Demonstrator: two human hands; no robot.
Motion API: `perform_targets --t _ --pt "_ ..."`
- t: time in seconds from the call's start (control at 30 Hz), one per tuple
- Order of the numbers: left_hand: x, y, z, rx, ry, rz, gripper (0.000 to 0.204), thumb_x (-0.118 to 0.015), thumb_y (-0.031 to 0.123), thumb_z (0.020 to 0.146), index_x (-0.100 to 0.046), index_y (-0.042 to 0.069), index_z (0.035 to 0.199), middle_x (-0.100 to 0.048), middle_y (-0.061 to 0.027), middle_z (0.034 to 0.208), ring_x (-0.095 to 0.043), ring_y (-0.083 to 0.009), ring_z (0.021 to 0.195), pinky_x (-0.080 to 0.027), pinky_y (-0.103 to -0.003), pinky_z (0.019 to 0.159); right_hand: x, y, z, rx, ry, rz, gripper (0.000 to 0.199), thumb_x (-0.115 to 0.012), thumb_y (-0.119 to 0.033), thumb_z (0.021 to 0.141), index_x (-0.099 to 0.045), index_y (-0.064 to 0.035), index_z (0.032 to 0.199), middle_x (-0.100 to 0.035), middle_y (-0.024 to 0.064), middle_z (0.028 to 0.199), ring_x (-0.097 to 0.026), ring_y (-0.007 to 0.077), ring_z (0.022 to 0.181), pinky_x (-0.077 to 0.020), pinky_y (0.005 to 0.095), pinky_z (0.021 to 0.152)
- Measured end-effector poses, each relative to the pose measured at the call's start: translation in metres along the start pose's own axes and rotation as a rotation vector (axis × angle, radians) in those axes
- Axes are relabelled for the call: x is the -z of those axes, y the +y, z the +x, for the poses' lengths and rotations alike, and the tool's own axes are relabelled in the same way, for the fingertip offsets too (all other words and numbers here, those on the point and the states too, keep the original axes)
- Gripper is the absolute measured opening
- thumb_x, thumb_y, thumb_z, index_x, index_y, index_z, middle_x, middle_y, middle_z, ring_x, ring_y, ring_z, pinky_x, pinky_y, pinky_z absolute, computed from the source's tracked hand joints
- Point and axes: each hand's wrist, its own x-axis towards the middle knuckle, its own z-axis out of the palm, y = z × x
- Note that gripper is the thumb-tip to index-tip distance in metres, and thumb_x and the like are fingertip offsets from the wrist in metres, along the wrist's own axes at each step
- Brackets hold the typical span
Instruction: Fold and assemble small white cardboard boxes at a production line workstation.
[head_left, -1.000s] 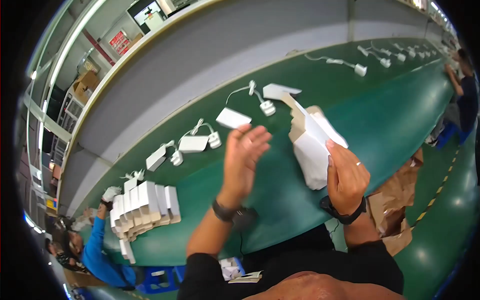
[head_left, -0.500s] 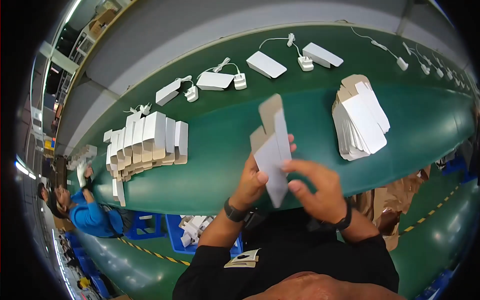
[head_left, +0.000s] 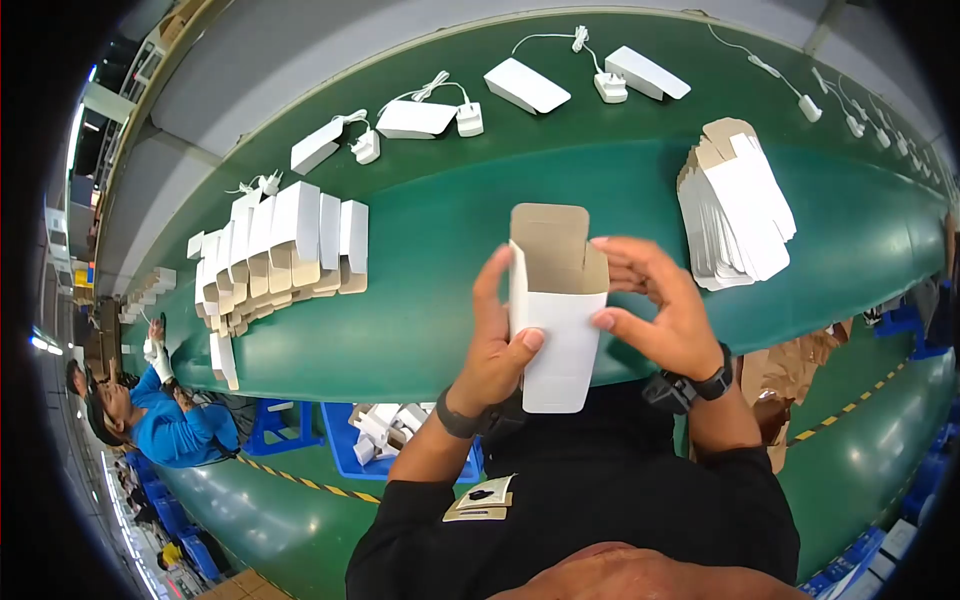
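A white cardboard carton [head_left: 562, 350], brown inside, is opened out into a box shape in front of my body. Its top is open, with a long flap standing up at the back and smaller flaps at the sides. My left hand [head_left: 497, 345] grips the left side, thumb on the front face and fingers along the left wall. At the right side, my right hand [head_left: 655, 315] has its thumb at the front edge and its fingertips at the side flap.
Opened cartons [head_left: 295, 235] stand grouped on the green table [head_left: 430, 260] at left. Flat cartons [head_left: 735, 215] are stacked at right. White plug adapters [head_left: 470, 118] with cables and folded white card pieces [head_left: 527, 85] line the back. A blue bin [head_left: 345, 452] and a person [head_left: 180, 430] are at lower left.
The carton has gone from flattened and tilted to squared open, its opening now facing up and toward me. My right hand has moved up along its right side.
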Motion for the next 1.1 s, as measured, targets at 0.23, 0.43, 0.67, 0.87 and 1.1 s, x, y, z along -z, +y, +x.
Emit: perform_targets --t 0.23,0.43,0.67,0.87,1.1 --pt "0.006 -0.013 -0.004 0.040 -0.155 -0.048 0.075 -0.057 0.030 0.096 -0.008 0.017 0.152 -0.055 -0.0184 0.121 -0.059 -0.0211 0.098 -0.049 -0.035 0.086 -0.016 0.032 -0.004 0.042 0.021 0.201 0.044 -0.070 -0.013 0.090 -0.053 -0.0011 0.128 -0.059 0.0182 0.122 -0.062 0.0233 0.105 -0.0505 0.0359 0.091" --pt "0.007 -0.015 -0.008 0.071 -0.061 -0.041 0.073 -0.056 0.027 0.096 -0.011 0.012 0.152 -0.055 -0.0194 0.120 -0.059 -0.0213 0.101 -0.048 -0.036 0.088 -0.023 0.028 -0.001 0.211 0.098 0.128 0.023 -0.067 -0.015 0.092 -0.066 0.0010 0.108 -0.062 0.0175 0.115 -0.063 0.0297 0.107 -0.0510 0.0413 0.092" --pt "0.025 -0.006 -0.018 0.125 -0.219 0.233 0.073 -0.057 0.019 0.093 -0.016 0.007 0.151 -0.052 -0.0222 0.128 -0.056 -0.0251 0.112 -0.045 -0.039 0.096 -0.013 0.029 0.002 0.094 0.015 0.066 0.013 -0.069 -0.001 0.086 -0.069 0.0017 0.099 -0.065 0.0148 0.108 -0.064 0.0243 0.102 -0.0514 0.0350 0.089" --pt "0.028 -0.013 -0.020 -0.036 -0.271 0.416 0.064 -0.057 0.016 0.092 -0.028 0.007 0.148 -0.048 -0.0200 0.137 -0.053 -0.0308 0.121 -0.041 -0.042 0.103 -0.015 0.031 0.003 -0.067 0.049 0.229 0.016 -0.068 0.003 0.086 -0.069 0.0024 0.101 -0.066 0.0133 0.106 -0.064 0.0209 0.102 -0.0515 0.0321 0.088" --pt "0.032 -0.017 -0.018 0.004 -0.278 0.347 0.061 -0.057 0.019 0.093 -0.028 0.008 0.145 -0.048 -0.0208 0.135 -0.054 -0.0292 0.116 -0.043 -0.041 0.098 -0.010 0.035 0.004 -0.108 -0.039 0.386 0.013 -0.065 0.001 0.089 -0.069 0.0021 0.101 -0.064 0.0138 0.110 -0.063 0.0192 0.102 -0.0511 0.0317 0.088"
